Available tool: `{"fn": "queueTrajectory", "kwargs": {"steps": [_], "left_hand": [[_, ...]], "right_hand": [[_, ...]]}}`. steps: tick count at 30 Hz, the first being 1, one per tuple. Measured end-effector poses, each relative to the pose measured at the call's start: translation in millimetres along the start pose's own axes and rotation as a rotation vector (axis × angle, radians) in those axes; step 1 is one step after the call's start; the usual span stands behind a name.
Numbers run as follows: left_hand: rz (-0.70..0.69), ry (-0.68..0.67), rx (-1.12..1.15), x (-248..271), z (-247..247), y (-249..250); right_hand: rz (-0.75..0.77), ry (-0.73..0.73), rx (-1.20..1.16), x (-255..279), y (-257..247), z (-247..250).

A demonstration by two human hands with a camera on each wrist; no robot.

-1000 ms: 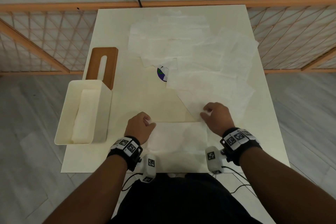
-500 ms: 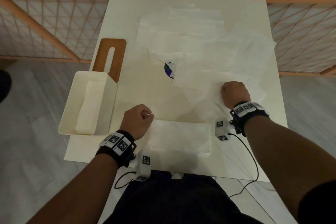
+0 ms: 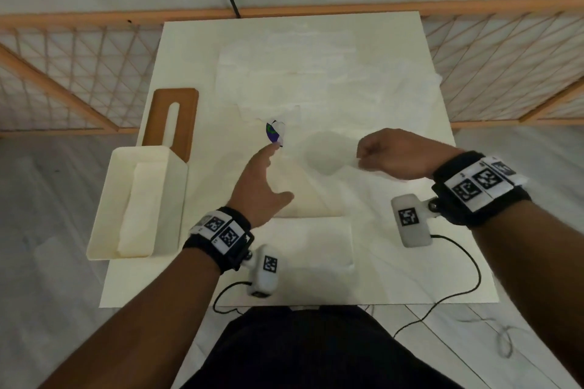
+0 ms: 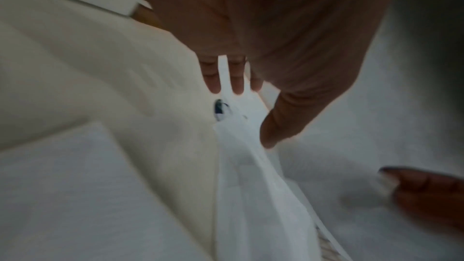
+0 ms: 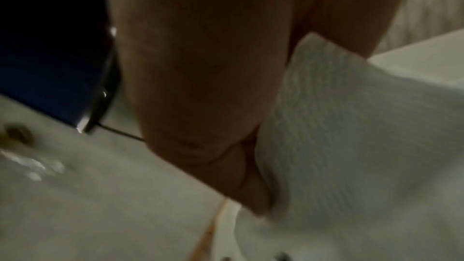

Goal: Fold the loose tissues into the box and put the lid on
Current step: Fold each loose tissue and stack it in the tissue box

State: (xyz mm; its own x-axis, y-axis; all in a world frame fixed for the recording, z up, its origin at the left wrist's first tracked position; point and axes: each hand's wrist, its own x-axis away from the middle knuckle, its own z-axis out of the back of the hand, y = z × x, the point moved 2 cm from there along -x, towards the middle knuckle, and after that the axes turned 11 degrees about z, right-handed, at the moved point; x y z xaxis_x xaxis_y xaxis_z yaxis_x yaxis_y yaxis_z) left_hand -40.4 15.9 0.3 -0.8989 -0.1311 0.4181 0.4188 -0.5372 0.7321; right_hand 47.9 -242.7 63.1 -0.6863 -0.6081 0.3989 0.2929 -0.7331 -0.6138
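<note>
**Spreading the next tissue for its fold**

On the desk (image 3: 189,287), the right hand (image 3: 392,153) pinches a lifted tissue (image 3: 328,151); the left hand (image 3: 259,186), fingers spread, reaches its far corner. Pull it taut, lay it flat, fold squarely toward the box (image 3: 139,202).

Table (image 3: 196,275): cream. Tissues (image 3: 316,73): white, plain. Box (image 3: 104,230) at 9 o'clock: cream, white tissue stack inside. Lid (image 3: 159,114) at 10 o'clock: brown, with pale slot. Sticker (image 3: 272,133) at centre: blue, green and white. Wrist bands (image 3: 221,234): black, with black-and-white square codes. Fence (image 3: 63,73): orange lattice. Floor (image 3: 47,262): grey planks.
</note>
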Motion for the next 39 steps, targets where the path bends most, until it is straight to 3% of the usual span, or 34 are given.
{"fn": "queueTrajectory", "kwargs": {"steps": [4,7,10,14,19,22,35,39], "left_hand": [[-0.104,-0.137,0.003,-7,-3,35],[-0.049,-0.183,0.137,-10,3,46],[0.038,-0.199,0.468,-7,14,50],[0.117,-0.213,0.649,-6,24,42],[0.158,-0.097,0.597,0,32,26],[0.098,-0.016,0.530,7,37,17],[0.037,0.065,0.257,14,51,4],[-0.033,0.154,0.145,13,48,0]], "right_hand": [[0.048,-0.019,-0.398,25,-30,21],[0.035,0.138,-0.727,30,-27,22],[0.007,0.345,-1.038,32,-12,12],[0.023,0.397,-1.309,34,-1,-23],[0.028,0.579,-1.214,27,-8,-51],[0.055,0.638,-1.048,27,-12,-54],[0.038,0.598,-0.253,17,-14,-54],[0.058,0.613,-0.163,13,-11,-59]]}}
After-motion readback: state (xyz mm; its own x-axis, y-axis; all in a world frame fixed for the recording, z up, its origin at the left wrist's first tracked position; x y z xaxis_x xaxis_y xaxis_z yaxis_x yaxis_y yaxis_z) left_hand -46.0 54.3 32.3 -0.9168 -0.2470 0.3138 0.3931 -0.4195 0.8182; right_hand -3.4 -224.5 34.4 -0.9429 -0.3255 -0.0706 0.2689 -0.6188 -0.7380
